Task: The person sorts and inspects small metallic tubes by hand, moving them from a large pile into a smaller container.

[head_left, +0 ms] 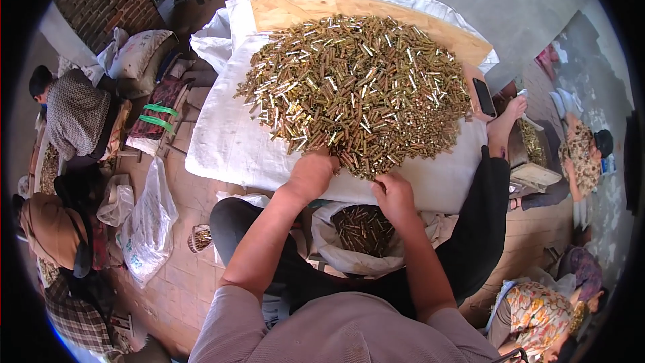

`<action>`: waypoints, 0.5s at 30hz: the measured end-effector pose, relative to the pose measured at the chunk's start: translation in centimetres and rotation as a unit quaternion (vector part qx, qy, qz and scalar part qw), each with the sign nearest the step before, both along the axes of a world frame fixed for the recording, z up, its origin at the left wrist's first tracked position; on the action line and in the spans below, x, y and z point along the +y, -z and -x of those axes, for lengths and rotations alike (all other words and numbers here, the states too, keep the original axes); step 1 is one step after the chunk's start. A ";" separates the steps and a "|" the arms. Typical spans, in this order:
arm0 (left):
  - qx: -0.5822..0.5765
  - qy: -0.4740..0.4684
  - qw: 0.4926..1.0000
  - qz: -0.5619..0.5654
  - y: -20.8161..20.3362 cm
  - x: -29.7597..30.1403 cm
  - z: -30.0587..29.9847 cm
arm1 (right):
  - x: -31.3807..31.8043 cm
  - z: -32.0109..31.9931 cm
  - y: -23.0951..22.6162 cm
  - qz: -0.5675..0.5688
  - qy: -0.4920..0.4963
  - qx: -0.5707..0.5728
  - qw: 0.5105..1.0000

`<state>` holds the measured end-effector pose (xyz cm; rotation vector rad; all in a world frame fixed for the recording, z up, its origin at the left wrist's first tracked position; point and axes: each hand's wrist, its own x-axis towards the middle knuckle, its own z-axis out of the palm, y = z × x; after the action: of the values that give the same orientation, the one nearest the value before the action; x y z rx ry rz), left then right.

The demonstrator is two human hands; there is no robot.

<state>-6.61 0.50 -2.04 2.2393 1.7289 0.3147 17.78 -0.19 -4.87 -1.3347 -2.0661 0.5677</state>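
Right at the near edge of a heap of small brass-coloured metal pieces (356, 87) are both bare hands. The left hand (314, 173) has its fingers curled in against the pieces; whether it pinches one, I cannot tell. The right hand (395, 196) is bent, thumb and fingers close together at the same edge, its grip also unclear. The heap lies on a white cloth (218, 151), with a wooden board (299, 7) along its far side. Below the hands, an open white sack (327, 247) holds darker pieces. As for writing, a stuffed sack (140, 54) at upper left and a clear plastic bag (149, 222) on the floor carry coloured printing, too small and creased to read. The phone (483, 97) beside the heap shows a dark screen.
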 end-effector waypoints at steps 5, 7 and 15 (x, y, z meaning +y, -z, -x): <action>0.063 0.000 0.998 0.020 -0.8 -0.3 -1.0 | -0.1 0.8 0.2 -0.039 0.021 -0.087 0.995; 0.066 -0.005 0.998 0.009 -0.5 -0.3 -0.9 | 0.0 0.8 0.2 -0.047 0.012 -0.072 0.996; -0.560 -0.013 0.805 0.198 -1.1 0.1 -0.9 | -0.6 0.8 -0.6 0.174 -0.002 0.282 0.943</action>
<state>-5.70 0.64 -0.98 1.2202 1.0013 0.9402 17.00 -0.74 -4.26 -1.1694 -1.5392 1.2056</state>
